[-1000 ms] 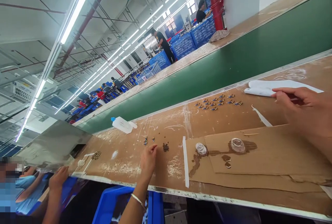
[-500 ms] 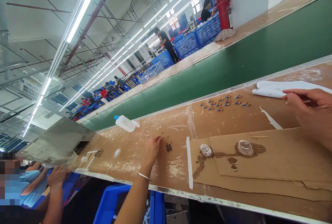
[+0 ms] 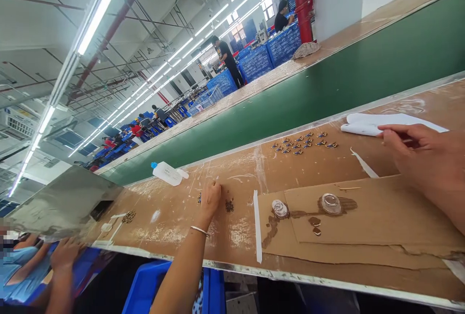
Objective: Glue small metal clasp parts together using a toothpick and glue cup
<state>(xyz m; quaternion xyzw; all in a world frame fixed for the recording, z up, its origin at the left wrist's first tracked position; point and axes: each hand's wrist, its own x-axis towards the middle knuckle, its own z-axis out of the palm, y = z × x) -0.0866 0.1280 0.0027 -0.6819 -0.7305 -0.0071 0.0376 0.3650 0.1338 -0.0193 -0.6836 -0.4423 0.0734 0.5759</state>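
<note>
My left hand [image 3: 210, 198], wearing a bracelet [image 3: 200, 230], is low over the brown work surface with its fingers pinched together. Whatever lies between them is too small to make out. Just right of it is a small pile of dark rings or beads [image 3: 229, 206]; a small blue piece [image 3: 199, 198] lies to its left. My right hand [image 3: 417, 156] is at the right, thumb and forefinger closed at the edge of a folded white sheet [image 3: 363, 125]. Its grip is hidden. Several small blue-and-gold pieces [image 3: 307, 142] lie in rows between the hands, toward the green belt.
Cardboard [image 3: 366, 224] bears two small round dishes, one a clear dish [image 3: 330, 203], a wet patch and a thin stick [image 3: 349, 188]. A white bottle [image 3: 167, 173] lies behind my left hand. Beyond runs a green belt [image 3: 348, 81]. A co-worker's hand [image 3: 67, 253] is at the lower left.
The whole view has shifted, so the bench appears further left. My left hand has turned, its fingertips now pointing away from me, and the blue piece shows beside it. My right hand keeps its pose.
</note>
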